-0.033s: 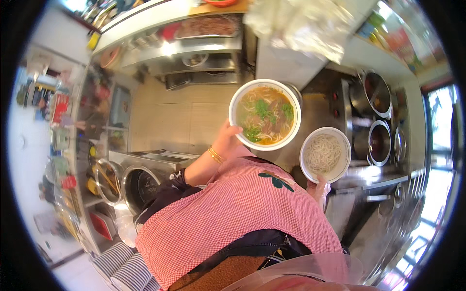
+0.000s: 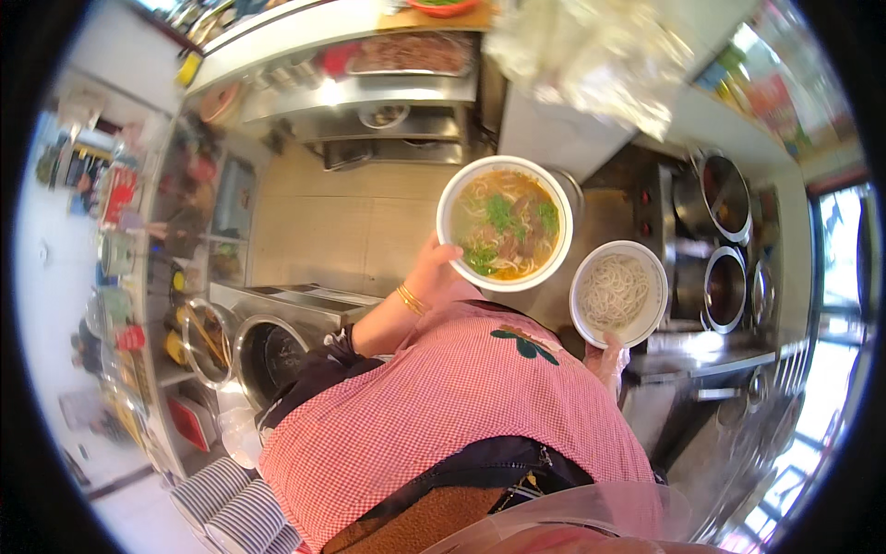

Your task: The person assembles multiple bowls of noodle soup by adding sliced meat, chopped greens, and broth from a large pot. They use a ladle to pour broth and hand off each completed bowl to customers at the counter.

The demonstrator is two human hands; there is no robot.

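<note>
Head cam, only view I've got. Left hand (image 2: 436, 270): forearm comes up and across from lower left, sleeve pushed back, gold bangles (image 2: 410, 298) at the wrist. Thumb hooks over the lower-left rim of the soup bowl (image 2: 444, 222); I read it as a closed hold from the side, though the other fingers are hidden underneath. Right hand (image 2: 609, 358): low, right of the apron (image 2: 443, 397), in what looks like a thin clear glove. It grips the noodle bowl (image 2: 651, 314) at its near edge, thumb over the rim; finger spread below I can't tell.

Both bowls white, round, held out in front of the body, a narrow gap between them in my view. Soup bowl sits up and left: orange-brown broth, pale noodles, dark meat pieces, chopped greens in clumps. Noodle bowl, lower right, looks slightly smaller, with pale noodles in a loose tangle.
</note>
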